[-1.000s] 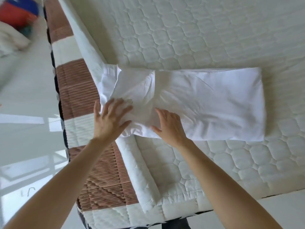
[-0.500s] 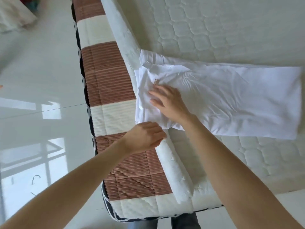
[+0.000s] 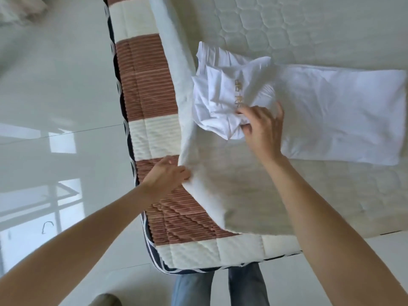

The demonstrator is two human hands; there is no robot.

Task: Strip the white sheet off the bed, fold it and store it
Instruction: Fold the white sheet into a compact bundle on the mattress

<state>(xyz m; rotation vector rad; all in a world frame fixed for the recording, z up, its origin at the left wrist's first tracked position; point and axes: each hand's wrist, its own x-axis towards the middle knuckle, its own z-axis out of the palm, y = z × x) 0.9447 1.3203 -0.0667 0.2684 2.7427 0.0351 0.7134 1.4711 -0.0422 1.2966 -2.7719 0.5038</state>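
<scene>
The folded white cotton sheet [image 3: 320, 111] lies on the quilted cream mattress [image 3: 309, 29]. The right hand [image 3: 262, 127] pinches its bunched left end, while the left hand [image 3: 165, 175] grips the mattress pad's edge (not the sheet). One-handed tugging may undo the fold.

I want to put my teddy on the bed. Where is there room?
Bare mattress lies above the white sheet, and more below it, right of the right hand. The left edge is crowded: the left hand lifts the quilted pad there.
</scene>
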